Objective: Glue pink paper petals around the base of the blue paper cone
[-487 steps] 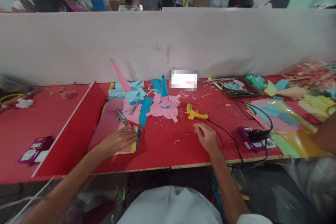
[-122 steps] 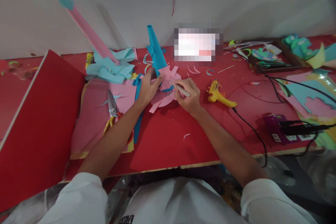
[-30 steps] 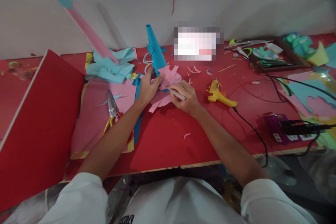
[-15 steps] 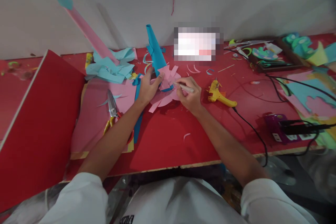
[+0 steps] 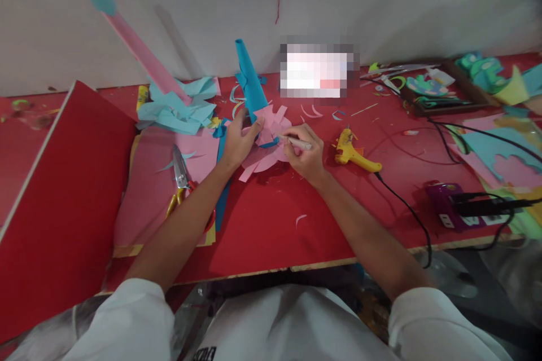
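Observation:
My left hand (image 5: 239, 144) is closed on a pink paper cutout (image 5: 271, 124), its thumb pressing the left edge. The pink strips and petals lie around the base of a rolled blue paper cone (image 5: 252, 82), which leans up toward the wall. A bit of blue paper shows beneath the strips. Pinched in my right hand (image 5: 311, 161) is a slim white pen (image 5: 300, 143), its tip at the right side of the pink cutout. Under my left forearm lie scissors (image 5: 180, 172) with yellow and red handles, on pink paper sheets (image 5: 146, 180).
A yellow glue gun (image 5: 355, 155) with a black cord lies to the right, near a purple box (image 5: 444, 206) with plugs. Crumpled light-blue paper (image 5: 178, 115) sits at the left, a dark tray (image 5: 457, 102) at the back right. A red board (image 5: 63, 197) stands at far left.
Almost nothing differs. The pen and right hand have shifted very slightly at the pink cutout; the left hand stays in place.

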Demonstrator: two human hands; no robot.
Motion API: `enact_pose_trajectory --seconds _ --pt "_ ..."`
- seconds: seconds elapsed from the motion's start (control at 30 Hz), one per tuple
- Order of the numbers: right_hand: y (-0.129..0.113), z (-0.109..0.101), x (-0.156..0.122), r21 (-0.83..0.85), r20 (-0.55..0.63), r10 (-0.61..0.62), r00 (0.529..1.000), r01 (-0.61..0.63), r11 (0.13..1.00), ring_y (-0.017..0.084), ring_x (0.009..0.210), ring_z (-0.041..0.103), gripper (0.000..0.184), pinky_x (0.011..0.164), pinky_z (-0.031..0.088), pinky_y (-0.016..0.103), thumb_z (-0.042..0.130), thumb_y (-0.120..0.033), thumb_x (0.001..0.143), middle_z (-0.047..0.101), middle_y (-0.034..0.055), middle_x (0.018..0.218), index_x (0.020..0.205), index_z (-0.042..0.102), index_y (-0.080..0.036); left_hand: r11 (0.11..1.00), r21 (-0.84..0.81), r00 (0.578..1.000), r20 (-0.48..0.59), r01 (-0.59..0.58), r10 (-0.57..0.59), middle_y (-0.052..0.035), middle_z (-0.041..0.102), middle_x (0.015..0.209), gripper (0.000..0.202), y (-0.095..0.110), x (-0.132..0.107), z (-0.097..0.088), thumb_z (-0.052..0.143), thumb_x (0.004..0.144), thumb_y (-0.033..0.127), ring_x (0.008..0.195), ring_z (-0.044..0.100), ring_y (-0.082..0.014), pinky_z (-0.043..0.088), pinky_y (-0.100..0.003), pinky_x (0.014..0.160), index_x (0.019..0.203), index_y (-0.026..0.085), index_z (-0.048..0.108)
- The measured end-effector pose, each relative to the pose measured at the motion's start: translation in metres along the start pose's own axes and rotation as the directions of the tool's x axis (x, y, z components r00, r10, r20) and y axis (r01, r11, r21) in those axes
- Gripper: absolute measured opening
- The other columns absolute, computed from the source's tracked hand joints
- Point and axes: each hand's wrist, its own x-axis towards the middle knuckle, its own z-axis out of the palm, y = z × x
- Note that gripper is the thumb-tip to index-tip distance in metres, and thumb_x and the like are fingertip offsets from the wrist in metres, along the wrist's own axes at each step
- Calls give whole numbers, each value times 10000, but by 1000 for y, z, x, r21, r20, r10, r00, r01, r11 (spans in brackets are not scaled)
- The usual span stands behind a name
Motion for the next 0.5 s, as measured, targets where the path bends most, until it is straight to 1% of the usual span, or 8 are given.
enact_pose_trajectory --seconds 0.17,0.23,0.33,0.4,0.5 --pt "1 0 0 -31 -17 61 998 -61 998 205 801 654 123 779 555 379 561 -308 1038 741 36 892 1000 661 -248 1000 -12 1000 -15 -8 7 -93 766 1097 519 -1 0 1 637 978 707 996 753 -267 616 -500 951 1167 225 657" --pt "1 0 0 -23 -27 50 998 -50 998 204 807 656 116 778 553 376 567 -304 1036 745 38 900 1009 664 -246 1000 -9 1000 -13 -9 9 -99 764 1099 526 -2 0 0 632 977 711 988 755 -276 621 -514 944 1175 224 657" --pt "2 0 -1 -24 -5 28 1000 -28 999 203 810 661 100 788 553 376 575 -286 1030 752 39 907 1001 662 -246 1000 -7 1000 -15 -19 19 -99 762 1103 529 -4 0 0 632 974 715 1002 759 -283 629 -527 949 1181 228 659" --pt "2 0 -1 -34 18 30 999 -30 999 201 796 658 112 775 550 372 574 -294 1032 749 36 886 970 656 -249 1000 -8 1000 -21 -22 22 -94 763 1108 511 -5 0 1 643 974 703 1023 759 -285 628 -535 962 1181 235 664" --pt "2 0 -1 -27 13 24 1000 -24 999 198 785 649 117 757 543 363 580 -296 1032 744 32 864 955 652 -247 1000 -12 1000 -22 -21 21 -90 767 1109 476 -5 0 1 656 981 675 1026 758 -285 625 -540 969 1169 237 671"
